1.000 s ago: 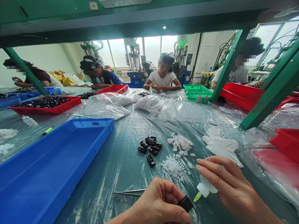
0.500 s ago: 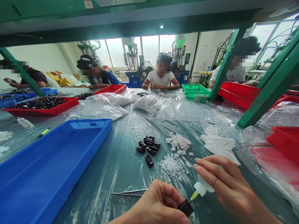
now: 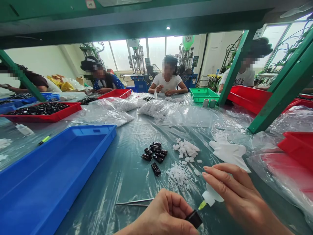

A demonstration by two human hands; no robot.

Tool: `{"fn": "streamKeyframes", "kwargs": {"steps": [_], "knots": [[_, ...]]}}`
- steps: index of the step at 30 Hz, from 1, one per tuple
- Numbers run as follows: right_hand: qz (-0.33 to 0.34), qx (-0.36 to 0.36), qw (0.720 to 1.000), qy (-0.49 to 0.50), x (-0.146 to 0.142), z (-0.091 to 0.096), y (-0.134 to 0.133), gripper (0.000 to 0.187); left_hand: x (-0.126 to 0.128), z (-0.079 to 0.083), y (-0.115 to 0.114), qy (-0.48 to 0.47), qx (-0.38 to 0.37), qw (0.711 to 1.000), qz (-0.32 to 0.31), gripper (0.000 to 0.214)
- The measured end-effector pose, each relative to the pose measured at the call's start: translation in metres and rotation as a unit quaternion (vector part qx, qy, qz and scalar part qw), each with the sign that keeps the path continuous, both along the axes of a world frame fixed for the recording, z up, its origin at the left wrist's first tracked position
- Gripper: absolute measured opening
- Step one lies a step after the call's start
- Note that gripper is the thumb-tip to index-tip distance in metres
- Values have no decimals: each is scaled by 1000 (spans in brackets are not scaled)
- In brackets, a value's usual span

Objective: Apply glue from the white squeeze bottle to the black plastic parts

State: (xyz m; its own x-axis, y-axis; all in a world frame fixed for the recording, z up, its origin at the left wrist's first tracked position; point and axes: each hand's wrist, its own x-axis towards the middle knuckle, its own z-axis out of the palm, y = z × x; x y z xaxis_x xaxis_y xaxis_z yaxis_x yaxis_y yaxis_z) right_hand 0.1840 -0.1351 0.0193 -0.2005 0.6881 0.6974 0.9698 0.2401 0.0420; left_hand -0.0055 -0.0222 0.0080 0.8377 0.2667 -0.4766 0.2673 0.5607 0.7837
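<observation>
Since before, your right hand (image 3: 241, 199) has moved its white squeeze bottle (image 3: 210, 197) closer to your left hand (image 3: 166, 217), still apart, which pinches a black cap (image 3: 194, 219) just below the bottle's tip (image 3: 201, 205), so next they seem to need to touch

A factory workshop, with vertical injection moulding machines (image 3: 137, 62) by the windows and workers (image 3: 167, 81) around a plastic-sheeted desk (image 3: 102, 202) holding trays (image 3: 41, 117) and loose black moulded parts (image 3: 153, 151)

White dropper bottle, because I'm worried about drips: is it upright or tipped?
Tipped. The right hand holds the white dropper bottle aslant, its yellow-green nozzle pointing down toward the black part in the left hand.
</observation>
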Motion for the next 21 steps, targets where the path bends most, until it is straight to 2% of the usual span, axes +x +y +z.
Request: {"fn": "streamKeyframes", "kwargs": {"steps": [5, 13, 21], "knots": [[-7, -11, 1000, -4, 5, -4, -4, 32, 3, 5, 3, 11, -4, 1000, 15, 36], [-31, 11, 999, 2, 3, 0, 0, 38, 0, 1, 0, 14, -2, 1000, 14, 37], [-9, -4, 1000, 17, 2, -3, -2, 35, 0, 3, 1, 1, 0, 1000, 9, 35]]}}
